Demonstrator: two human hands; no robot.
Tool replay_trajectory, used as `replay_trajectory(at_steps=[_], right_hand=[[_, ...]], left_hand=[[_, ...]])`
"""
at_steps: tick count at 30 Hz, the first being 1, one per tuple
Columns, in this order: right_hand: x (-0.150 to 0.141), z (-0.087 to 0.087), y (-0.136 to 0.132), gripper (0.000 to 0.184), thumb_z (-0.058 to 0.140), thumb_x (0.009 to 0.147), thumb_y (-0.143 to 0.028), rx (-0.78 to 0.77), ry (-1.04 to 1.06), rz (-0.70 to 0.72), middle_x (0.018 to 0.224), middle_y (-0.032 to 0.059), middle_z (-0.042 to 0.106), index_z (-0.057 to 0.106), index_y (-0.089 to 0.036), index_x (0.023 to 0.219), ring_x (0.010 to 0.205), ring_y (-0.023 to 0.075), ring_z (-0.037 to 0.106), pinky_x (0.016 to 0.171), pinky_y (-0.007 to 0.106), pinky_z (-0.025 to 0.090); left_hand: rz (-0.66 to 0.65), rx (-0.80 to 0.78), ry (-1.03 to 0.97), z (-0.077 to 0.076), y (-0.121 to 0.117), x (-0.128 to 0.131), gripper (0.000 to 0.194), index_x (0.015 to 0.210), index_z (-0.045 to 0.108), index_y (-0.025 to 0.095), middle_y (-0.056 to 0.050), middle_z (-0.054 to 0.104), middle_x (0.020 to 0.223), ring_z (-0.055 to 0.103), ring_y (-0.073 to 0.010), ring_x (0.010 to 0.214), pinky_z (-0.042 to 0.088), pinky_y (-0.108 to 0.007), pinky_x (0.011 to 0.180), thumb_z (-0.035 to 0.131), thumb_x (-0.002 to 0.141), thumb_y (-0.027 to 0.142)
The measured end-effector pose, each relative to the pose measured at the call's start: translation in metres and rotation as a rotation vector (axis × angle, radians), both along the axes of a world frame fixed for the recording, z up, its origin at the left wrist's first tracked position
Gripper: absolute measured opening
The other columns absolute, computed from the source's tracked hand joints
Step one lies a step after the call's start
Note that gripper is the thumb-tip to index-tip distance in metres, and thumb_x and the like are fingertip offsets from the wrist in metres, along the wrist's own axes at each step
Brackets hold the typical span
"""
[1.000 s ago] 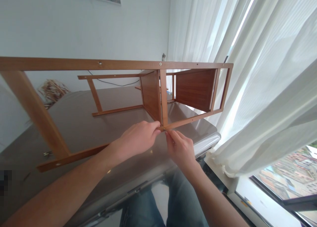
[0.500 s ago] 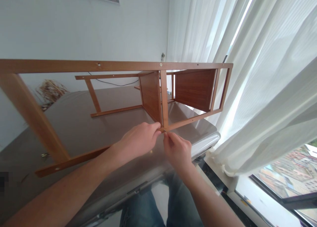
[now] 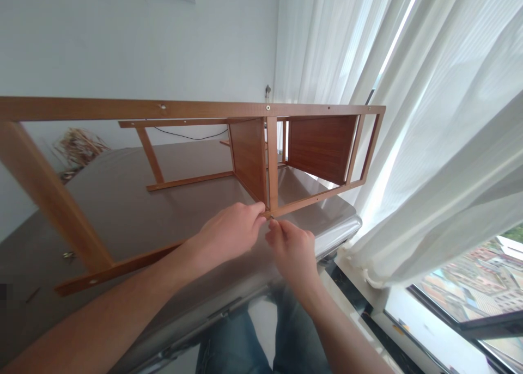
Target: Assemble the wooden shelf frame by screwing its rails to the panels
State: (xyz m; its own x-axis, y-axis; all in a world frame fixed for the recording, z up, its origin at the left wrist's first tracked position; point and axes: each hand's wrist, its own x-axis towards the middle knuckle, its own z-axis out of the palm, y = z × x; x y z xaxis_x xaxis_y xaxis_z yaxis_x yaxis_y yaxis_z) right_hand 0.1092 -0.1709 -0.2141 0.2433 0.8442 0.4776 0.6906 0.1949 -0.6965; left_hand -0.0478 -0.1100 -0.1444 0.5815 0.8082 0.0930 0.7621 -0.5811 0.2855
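A wooden shelf frame [image 3: 98, 108] lies on its side, with a brown shelf panel [image 3: 250, 156] across its middle and a second panel [image 3: 321, 148] nearer the far right end. My left hand [image 3: 235, 228] is closed round the lower rail, right where the middle panel and upright meet it. Just to its right, my right hand [image 3: 292, 247] pinches something small and dark against the rail at that joint; the fingers cover most of it. A bolt head [image 3: 268, 108] shows in the upper rail above the same upright.
Under the frame is a grey, plastic-covered mattress [image 3: 196, 205]. Small brass-coloured hardware [image 3: 68, 256] and a thin dark rod [image 3: 32, 295] lie at left. Dried stalks [image 3: 79, 145] stand behind. White curtains [image 3: 408, 161] hang close on the right, by a window [image 3: 482, 287].
My right hand has shifted and turned slightly at the joint, its fingers a little lower. My left hand keeps its hold on the rail. The view has moved slightly.
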Motion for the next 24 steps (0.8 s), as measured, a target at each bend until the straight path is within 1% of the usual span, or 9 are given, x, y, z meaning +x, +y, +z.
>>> replay_trajectory(at_steps=[2, 6, 8, 11, 15, 20, 24], right_hand=[[-0.0013, -0.0025, 0.0007, 0.04, 0.045, 0.104, -0.035, -0.004, -0.059, -0.028, 0.065, 0.0006, 0.074, 0.066, -0.022, 0.072, 0.057, 0.0145, 0.068, 0.06, 0.025, 0.038], [-0.0003, -0.0052, 0.0019, 0.052, 0.041, 0.105, -0.038, -0.049, -0.328, -0.139, 0.054, 0.0053, 0.066, 0.061, -0.021, 0.061, 0.049, 0.0173, 0.06, 0.056, 0.031, 0.025], [0.0, -0.0047, 0.0018, 0.055, 0.04, 0.106, -0.037, -0.082, -0.382, -0.161, 0.053, 0.0065, 0.066, 0.061, -0.02, 0.058, 0.047, 0.017, 0.058, 0.057, 0.033, 0.022], [-0.0012, -0.0019, 0.001, 0.055, 0.038, 0.106, -0.034, -0.105, -0.373, -0.127, 0.056, 0.0059, 0.069, 0.062, -0.02, 0.059, 0.048, 0.016, 0.058, 0.058, 0.032, 0.024], [-0.0028, 0.0015, -0.0007, 0.057, 0.036, 0.108, -0.032, -0.118, -0.344, -0.094, 0.056, 0.0043, 0.069, 0.061, -0.021, 0.057, 0.049, 0.015, 0.059, 0.058, 0.031, 0.028], [-0.0018, 0.0017, -0.0022, 0.058, 0.036, 0.108, -0.036, -0.124, -0.259, -0.063, 0.054, 0.0041, 0.068, 0.065, -0.021, 0.061, 0.051, 0.0156, 0.062, 0.057, 0.029, 0.031], [-0.0013, 0.0006, -0.0023, 0.058, 0.035, 0.108, -0.036, -0.107, -0.23, -0.058, 0.054, 0.0033, 0.066, 0.064, -0.022, 0.059, 0.051, 0.0158, 0.063, 0.057, 0.028, 0.032]], left_hand=[[0.002, 0.001, 0.001, -0.0002, 0.0003, 0.0, 0.025, 0.095, 0.06, 0.026, -0.005, 0.074, 0.085, 0.072, -0.0249, 0.078, 0.035, -0.031, 0.061, 0.04, 0.103, 0.038], [-0.005, 0.003, -0.017, -0.0012, 0.0006, 0.0009, 0.026, 0.092, 0.059, 0.026, -0.004, 0.073, 0.083, 0.071, -0.0241, 0.075, 0.034, -0.031, 0.06, 0.039, 0.103, 0.039], [-0.006, 0.003, -0.024, -0.0026, 0.0005, 0.0018, 0.026, 0.089, 0.058, 0.026, -0.004, 0.072, 0.081, 0.07, -0.0245, 0.074, 0.034, -0.031, 0.059, 0.039, 0.103, 0.039], [-0.005, 0.01, -0.033, -0.0051, 0.0007, 0.003, 0.025, 0.09, 0.058, 0.027, -0.004, 0.073, 0.083, 0.071, -0.0251, 0.075, 0.033, -0.031, 0.059, 0.039, 0.102, 0.039], [-0.004, 0.018, -0.032, -0.0068, 0.0014, 0.0028, 0.024, 0.092, 0.058, 0.027, -0.005, 0.074, 0.085, 0.071, -0.0252, 0.077, 0.034, -0.032, 0.06, 0.039, 0.102, 0.038], [0.004, 0.002, -0.026, -0.0054, 0.0, 0.0029, 0.025, 0.096, 0.06, 0.028, -0.005, 0.075, 0.088, 0.072, -0.0257, 0.081, 0.036, -0.032, 0.062, 0.039, 0.102, 0.038], [0.002, -0.006, -0.019, -0.0037, -0.0016, 0.0038, 0.026, 0.098, 0.062, 0.027, -0.006, 0.076, 0.09, 0.072, -0.026, 0.082, 0.038, -0.032, 0.063, 0.039, 0.103, 0.038]])
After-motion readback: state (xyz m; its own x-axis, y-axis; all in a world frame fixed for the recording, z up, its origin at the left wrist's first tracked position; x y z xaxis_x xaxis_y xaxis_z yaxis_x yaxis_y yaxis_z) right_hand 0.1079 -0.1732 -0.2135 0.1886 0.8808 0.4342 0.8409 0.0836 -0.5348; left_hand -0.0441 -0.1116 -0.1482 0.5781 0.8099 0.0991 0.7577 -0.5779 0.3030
